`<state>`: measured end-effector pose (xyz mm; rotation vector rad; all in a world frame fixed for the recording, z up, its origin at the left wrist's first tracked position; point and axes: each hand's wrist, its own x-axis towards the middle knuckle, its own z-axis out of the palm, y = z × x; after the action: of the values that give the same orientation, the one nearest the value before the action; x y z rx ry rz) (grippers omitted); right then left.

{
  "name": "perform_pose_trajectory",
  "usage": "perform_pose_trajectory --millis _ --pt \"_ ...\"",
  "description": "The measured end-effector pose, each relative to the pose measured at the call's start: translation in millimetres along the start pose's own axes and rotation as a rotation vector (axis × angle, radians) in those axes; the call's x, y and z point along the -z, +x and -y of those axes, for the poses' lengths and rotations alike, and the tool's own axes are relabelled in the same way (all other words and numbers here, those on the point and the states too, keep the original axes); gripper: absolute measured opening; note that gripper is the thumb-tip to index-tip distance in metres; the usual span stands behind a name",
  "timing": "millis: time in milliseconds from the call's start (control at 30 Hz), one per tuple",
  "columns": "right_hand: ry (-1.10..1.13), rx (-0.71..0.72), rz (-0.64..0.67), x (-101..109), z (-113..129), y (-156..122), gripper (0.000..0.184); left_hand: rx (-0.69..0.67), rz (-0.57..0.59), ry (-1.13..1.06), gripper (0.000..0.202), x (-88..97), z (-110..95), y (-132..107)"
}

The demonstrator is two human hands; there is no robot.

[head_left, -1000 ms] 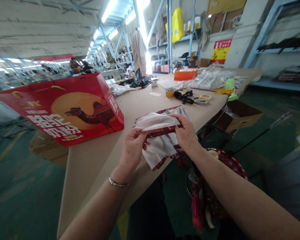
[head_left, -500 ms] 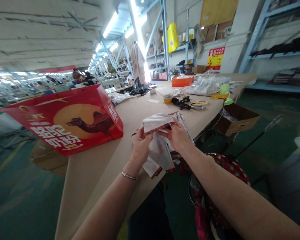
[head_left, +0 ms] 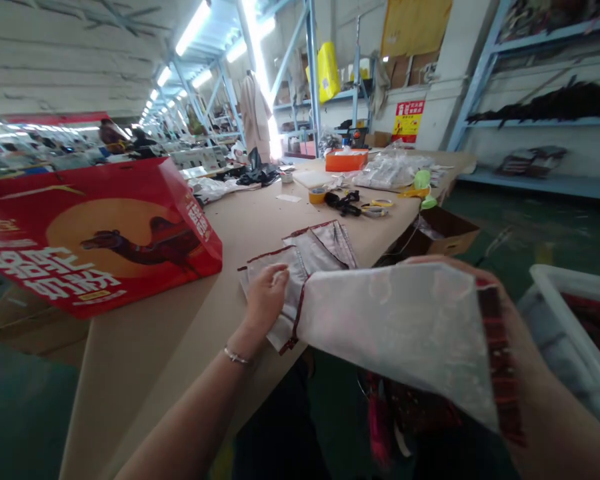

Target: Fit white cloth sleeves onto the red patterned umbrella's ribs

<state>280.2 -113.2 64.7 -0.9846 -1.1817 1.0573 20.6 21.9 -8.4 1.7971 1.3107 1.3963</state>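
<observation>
My left hand rests with curled fingers on a stack of white fabric pieces with dark red patterned edges that lies on the tan table. My right hand is almost wholly hidden behind one such piece, which it holds up close to the camera, off the table's right edge. Only a strip of that hand's upper edge shows above the fabric. A silver bracelet sits on my left wrist.
A big red printed bag lies on the table at left. Farther back are tape, scissors, an orange box and plastic packets. A white bin stands at right, a cardboard box by the table edge.
My right hand has lifted one fabric piece off the stack and swung it right, toward the camera. My left hand let go of it and dropped onto the stack.
</observation>
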Motion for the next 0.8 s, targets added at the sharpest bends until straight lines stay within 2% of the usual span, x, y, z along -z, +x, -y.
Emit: perform_pose_trajectory --millis 67,100,133,200,267,333,400,467,633,700,733,800 --pt "-0.257 -0.001 0.058 -3 -2 -20 0.016 -0.059 -0.127 -0.017 0.018 6.8 -35 -31" --pt "-0.425 0.006 0.107 -4 -5 -28 0.016 -0.117 -0.119 -0.022 0.017 8.9 -54 -50" --pt "-0.598 0.009 0.164 -6 -9 -35 0.017 -0.195 -0.033 -0.017 0.018 9.5 -72 -69" --pt "-0.897 -0.023 0.289 -9 -22 -47 0.021 -0.351 0.309 -0.015 0.031 4.7 -98 -105" --pt "-1.092 -0.084 0.393 -14 -40 -54 0.027 -0.398 0.496 0.119 0.051 -7.5 -105 -133" --pt "-1.204 -0.13 0.449 -19 -60 -60 0.031 -0.387 0.54 0.279 0.054 -21.9 -93 -150" --pt "-1.267 -0.156 0.453 -22 -78 -64 0.034 -0.358 0.552 0.393 0.043 -32.2 -71 -158" --pt "-1.306 -0.177 0.446 -24 -92 -68 0.035 -0.301 0.63 0.481 0.034 -35.8 -48 -160" --pt "-1.36 -0.162 0.425 -20 -115 -74 0.034 0.019 0.8 0.663 0.027 -35.7 -8 -158" --pt "-1.365 -0.159 0.418 -16 -124 -73 0.029 0.191 0.802 0.567 0.022 -40.4 2 -158" --pt "-1.368 -0.169 0.42 -14 -130 -73 0.027 0.308 0.76 0.459 0.02 -43.7 6 -157" --pt "-1.374 -0.206 0.441 -9 -141 -73 0.024 0.598 0.569 0.115 0.013 -51.3 9 -156"
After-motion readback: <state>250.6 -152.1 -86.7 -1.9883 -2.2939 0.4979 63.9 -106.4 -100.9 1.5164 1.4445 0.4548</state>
